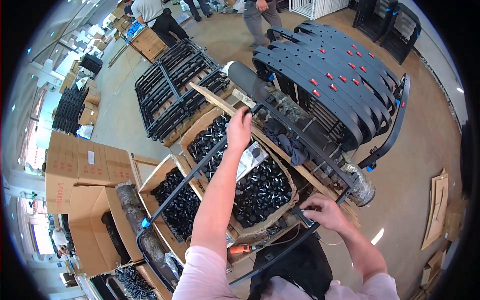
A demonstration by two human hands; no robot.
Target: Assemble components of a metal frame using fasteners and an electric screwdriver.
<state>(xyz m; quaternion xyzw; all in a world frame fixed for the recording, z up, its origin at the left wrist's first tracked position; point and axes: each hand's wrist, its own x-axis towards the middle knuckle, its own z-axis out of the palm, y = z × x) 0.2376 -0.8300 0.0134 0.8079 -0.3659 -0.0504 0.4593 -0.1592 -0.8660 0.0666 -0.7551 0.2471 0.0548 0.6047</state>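
Observation:
A black metal frame (310, 137) lies across the work spot in front of me, over open boxes of small parts. My left hand (239, 131) is closed on the frame near its far corner. Close to the frame's near right bar, my right hand (327, 214) has thumb and fingers pinched together; whatever is between them is too small to tell. Below my arms, a carton (295, 189) holds many black round-headed feet with metal studs (255, 197). A clear plastic bag (251, 161) lies on them. A blue piece (145, 222) sits on the frame's left corner.
Stacked curved black panels (325, 65) with red tabs stand far right. Black frames (175, 90) lie on a pallet beyond the boxes. An orange-handled power tool (241, 248) rests near my body. Cardboard cartons (85, 165) stand left. Other people (262, 20) stand at the back.

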